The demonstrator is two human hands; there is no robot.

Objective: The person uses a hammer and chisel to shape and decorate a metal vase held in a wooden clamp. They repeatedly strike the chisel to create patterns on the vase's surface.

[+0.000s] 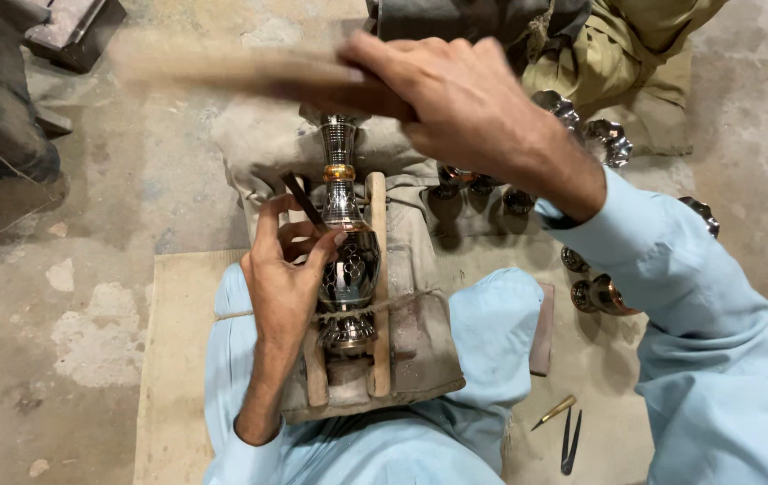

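Observation:
A shiny metal vase (345, 235) with a copper band lies lengthwise in a wooden cradle (377, 287) on my lap, tied down with string. My left hand (283, 269) holds a thin dark chisel (301, 201) slanted against the vase's side, fingers resting on the vase. My right hand (451, 94) is raised above the vase's neck and grips a wooden mallet (222, 67), blurred by motion, pointing left.
Several more metal vases (595, 292) lie on the floor to the right. A small brass-tipped tool (553, 412) and dark tweezers (570, 441) rest by my right knee. A padded cloth (263, 148) lies under the cradle. A board (173, 359) covers the concrete floor.

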